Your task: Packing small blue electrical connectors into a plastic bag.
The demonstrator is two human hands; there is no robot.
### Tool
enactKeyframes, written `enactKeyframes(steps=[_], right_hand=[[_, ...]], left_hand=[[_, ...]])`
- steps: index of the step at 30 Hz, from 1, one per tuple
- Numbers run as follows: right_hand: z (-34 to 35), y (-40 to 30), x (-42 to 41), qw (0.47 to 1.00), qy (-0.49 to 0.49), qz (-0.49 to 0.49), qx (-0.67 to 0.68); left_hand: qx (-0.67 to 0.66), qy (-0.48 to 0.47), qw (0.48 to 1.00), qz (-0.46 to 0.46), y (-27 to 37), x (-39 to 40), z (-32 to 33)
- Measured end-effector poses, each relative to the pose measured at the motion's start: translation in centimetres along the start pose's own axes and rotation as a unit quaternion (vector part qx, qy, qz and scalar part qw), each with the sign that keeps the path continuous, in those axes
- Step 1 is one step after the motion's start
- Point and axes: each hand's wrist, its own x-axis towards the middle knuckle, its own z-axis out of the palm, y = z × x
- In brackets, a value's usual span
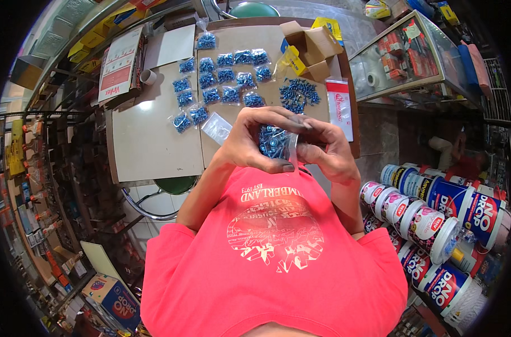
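Note:
Close to my chest, a clear plastic bag of blue screws (273, 142) is held between both hands. My left hand (255, 137) wraps around the bag, fingers above and thumb below. At the bag's right edge, my right hand (329, 147) pinches the clear plastic with thumb and fingertips. Beyond the hands lies a loose pile of blue screws (298, 93) on the table. Filled small bags of blue screws (231, 95) are spread over the table's middle. A stack of flat clear bags (217, 127) lies beside my left hand.
An opened cardboard box (322, 46) stands at the table's back right, near a red-and-white plastic packet (339, 109). Cardboard sheets (121, 63) and a white roll (148, 76) are at the left. Paint buckets (449, 202) stand right; a glass cabinet (432, 80) is behind. Another person (462, 156) is at far right.

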Motion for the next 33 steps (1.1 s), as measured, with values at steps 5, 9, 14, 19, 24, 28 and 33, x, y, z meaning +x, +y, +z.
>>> enactKeyframes(steps=[5, 9, 14, 19, 24, 28, 33], right_hand=[[0.9, -0.8, -0.2, 0.976, 0.102, -0.063, -0.182], [1.6, -1.1, -0.9, 0.95, 0.148, -0.109, -0.252], [0.2, -0.8, -1.2, 0.963, 0.196, -0.104, -0.155], [-4.7, 3.0, 0.3, 0.921, 0.187, 0.105, -0.327], [-14.1, 17.5, 0.7, 0.846, 0.234, 0.18, -0.445], [-16.6, 21.5, -0.1, 0.779, 0.309, 0.214, -0.501], [-16.0, 18.2, 0.6, 0.768, 0.35, 0.218, -0.489]], left_hand=[[0.036, 0.034, 0.999, 0.007, 0.5, -0.1, 0.2], [0.058, 0.043, 0.997, 0.022, 0.4, 0.2, 0.2], [0.062, 0.051, 0.996, 0.043, 0.6, 0.0, -0.5], [0.089, 0.054, 0.993, 0.048, 0.5, -0.2, -1.0], [0.145, 0.055, 0.987, 0.041, 0.5, 0.2, -0.8], [0.152, 0.077, 0.985, 0.011, 0.0, -0.3, -1.2], [0.183, 0.082, 0.98, -0.001, -0.2, -0.4, -1.9]])
